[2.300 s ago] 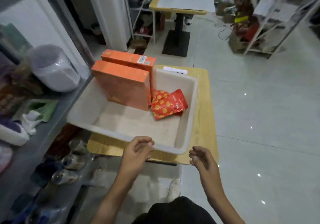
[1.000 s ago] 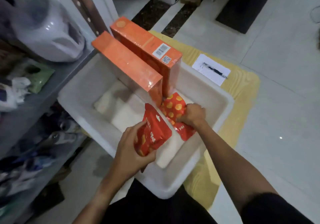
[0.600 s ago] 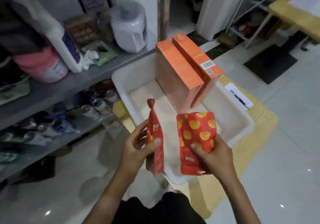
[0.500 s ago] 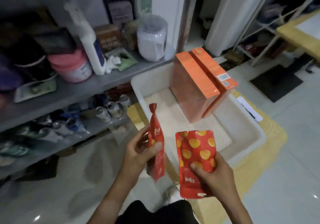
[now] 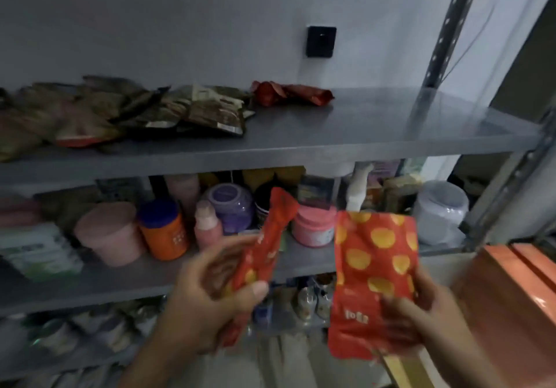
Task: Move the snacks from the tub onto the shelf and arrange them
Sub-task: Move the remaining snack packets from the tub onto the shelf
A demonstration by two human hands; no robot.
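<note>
1. Grey metal shelving (image 5: 346, 135) against a pale wall fills the view, and the whole picture is dim and smeared by motion, so fine print is unreadable.
2. Nearest, the left hand (image 5: 207, 294) has its grip clamped on a red snack pouch (image 5: 264, 255) seen edge-on, thumb across the front; the pouch's lower end is hidden behind the palm.
3. Beside it, the right hand (image 5: 427, 315) grips a second red pouch with yellow spots (image 5: 376, 270) by its lower right corner, the flat face turned to the camera; both pouches are in the air in front of the shelving, apart from each other.
4. At the right edge two orange boxes (image 5: 511, 291) are cut off by the frame and blurred.
5. Behind the hands, the middle shelf carries an orange jar with a blue lid (image 5: 164, 231), pink tubs (image 5: 109, 232), a purple jar (image 5: 227, 207) and a white canister (image 5: 440, 211); several are partly hidden by the pouches.
6. Farther up, the top shelf holds a heap of dark brown packets (image 5: 126, 114) at the left, running out of frame, and a red packet (image 5: 290, 93) lying near the wall.
7. On the wall sits a black square plate (image 5: 321, 41).
</note>
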